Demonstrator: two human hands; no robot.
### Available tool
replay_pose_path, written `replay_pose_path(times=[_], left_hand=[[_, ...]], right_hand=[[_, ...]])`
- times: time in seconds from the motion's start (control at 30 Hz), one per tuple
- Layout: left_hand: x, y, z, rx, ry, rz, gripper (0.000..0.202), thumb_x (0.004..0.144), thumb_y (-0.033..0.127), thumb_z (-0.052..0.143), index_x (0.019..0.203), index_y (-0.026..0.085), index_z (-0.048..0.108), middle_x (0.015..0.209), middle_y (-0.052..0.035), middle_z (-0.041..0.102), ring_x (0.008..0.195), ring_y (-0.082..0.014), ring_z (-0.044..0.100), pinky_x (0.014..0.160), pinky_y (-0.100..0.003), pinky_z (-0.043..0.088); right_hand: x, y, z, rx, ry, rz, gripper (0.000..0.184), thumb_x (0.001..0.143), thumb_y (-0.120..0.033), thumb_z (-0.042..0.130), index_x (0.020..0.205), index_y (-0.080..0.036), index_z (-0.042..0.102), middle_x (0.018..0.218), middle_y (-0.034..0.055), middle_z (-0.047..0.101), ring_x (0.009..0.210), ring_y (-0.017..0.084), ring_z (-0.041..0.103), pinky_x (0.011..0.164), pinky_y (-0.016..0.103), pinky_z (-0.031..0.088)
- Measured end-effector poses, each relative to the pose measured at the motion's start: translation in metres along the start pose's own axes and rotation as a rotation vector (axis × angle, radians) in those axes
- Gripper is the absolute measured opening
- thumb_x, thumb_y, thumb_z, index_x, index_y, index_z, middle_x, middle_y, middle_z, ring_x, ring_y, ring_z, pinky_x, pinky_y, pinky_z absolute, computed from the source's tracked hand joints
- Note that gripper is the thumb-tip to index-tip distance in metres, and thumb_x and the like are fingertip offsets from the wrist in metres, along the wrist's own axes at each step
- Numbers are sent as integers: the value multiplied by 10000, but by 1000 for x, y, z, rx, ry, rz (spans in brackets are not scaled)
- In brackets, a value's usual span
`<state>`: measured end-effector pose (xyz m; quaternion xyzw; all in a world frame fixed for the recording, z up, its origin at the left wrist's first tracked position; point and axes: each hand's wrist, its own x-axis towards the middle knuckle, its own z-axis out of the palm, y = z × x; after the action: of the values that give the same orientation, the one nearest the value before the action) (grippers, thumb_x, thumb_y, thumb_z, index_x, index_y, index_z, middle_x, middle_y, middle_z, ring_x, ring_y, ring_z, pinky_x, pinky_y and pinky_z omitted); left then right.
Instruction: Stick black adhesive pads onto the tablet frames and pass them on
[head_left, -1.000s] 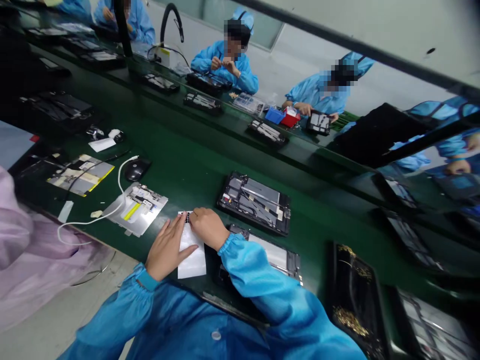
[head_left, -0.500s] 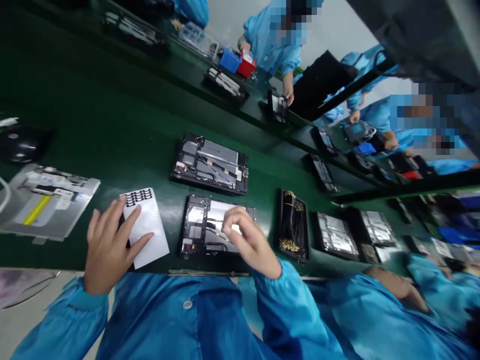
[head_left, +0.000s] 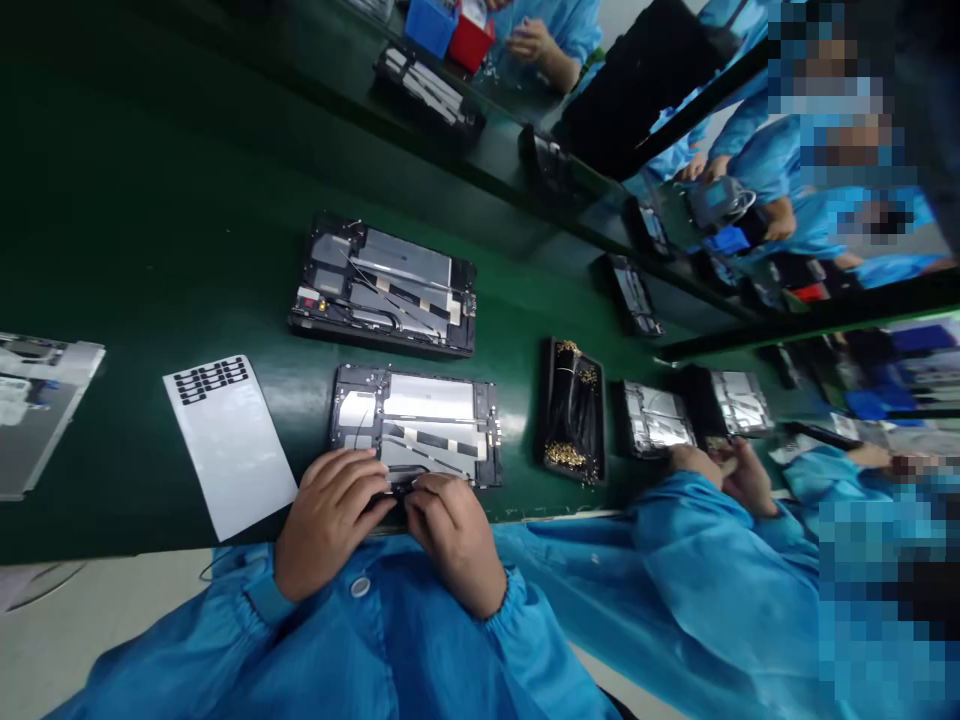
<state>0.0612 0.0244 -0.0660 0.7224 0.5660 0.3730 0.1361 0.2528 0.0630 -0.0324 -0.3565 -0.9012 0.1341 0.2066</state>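
An opened tablet chassis (head_left: 420, 420) lies near the front edge of the green bench (head_left: 150, 250). Both my hands rest on its near edge, fingertips meeting. My left hand (head_left: 326, 520) has its fingers curled down onto the chassis rim. My right hand (head_left: 454, 535) is bent the same way, pressing at the same spot. What lies under the fingertips is hidden. A white sheet with a row of small black stickers (head_left: 229, 440) sits just left of my left hand, untouched.
A second opened chassis (head_left: 386, 285) lies behind the first. A black tray of gold-tipped parts (head_left: 574, 410) stands to the right. A co-worker's hands (head_left: 724, 470) work at further trays on my right. A silver panel (head_left: 37, 400) is at the far left. More workers sit opposite.
My left hand left the white sticker sheet and joined my right hand at the near edge of the chassis. The view swung right and down.
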Motion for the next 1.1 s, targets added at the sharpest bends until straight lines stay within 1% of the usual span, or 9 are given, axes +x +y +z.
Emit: replay_pose_path(times=[0.17,0.43,0.6,0.67,0.73,0.87,0.97,1.1], left_hand=[[-2,-3,-1,-30,-27,-10,96,967,264,594,1037,227,649,1117,-21,739,1195,-206,638,1112,-418,438],[2,-1,-3,-18,-38,-18,98,970,255,586,1013,236,671,1117,-13,737,1187,-201,639,1113,-414,440],[3,0,-3,27,16,55,107,966,207,588,974,241,689,1092,-9,735,1181,-197,632,1091,-405,442],[1,1,-3,67,24,82,131,964,182,590,985,253,698,1092,-5,735,1191,-206,625,1095,-422,431],[-1,2,-2,101,16,95,153,961,167,591,1004,259,705,1106,-6,736,1207,-222,616,1099,-441,420],[0,6,-2,139,11,101,152,946,155,609,1004,252,712,1105,-8,738,1212,-237,618,1098,-442,419],[5,10,-1,145,34,95,93,929,177,644,950,243,706,1067,-4,742,1185,-230,633,1091,-423,432],[10,10,2,135,57,93,79,924,176,653,901,240,693,1035,-2,742,1167,-217,642,1083,-410,444]], right_hand=[[4,3,3,-67,-72,-16,97,991,-139,544,1026,-183,623,1002,81,696,865,213,613,746,363,512],[5,2,3,-72,-95,-6,134,997,-133,517,1030,-199,628,1010,75,691,860,207,592,752,360,488],[7,1,3,-78,-106,-3,137,1001,-148,511,1046,-198,630,1027,84,696,861,217,594,742,377,507],[6,2,3,-67,-97,-6,141,1000,-152,515,1063,-201,632,1024,86,695,863,217,605,746,379,521],[3,5,2,-5,-80,5,146,994,-146,536,1089,-202,632,1032,88,689,902,214,624,777,372,544],[-8,11,0,150,-2,91,173,975,-121,577,1117,-209,624,1064,95,665,1005,204,646,857,356,571],[-12,12,-1,165,22,125,183,971,-113,578,1115,-216,623,1043,90,657,994,201,652,848,359,577],[-8,11,0,142,14,114,161,968,-121,590,1096,-212,627,1020,85,663,962,202,645,823,359,568]])
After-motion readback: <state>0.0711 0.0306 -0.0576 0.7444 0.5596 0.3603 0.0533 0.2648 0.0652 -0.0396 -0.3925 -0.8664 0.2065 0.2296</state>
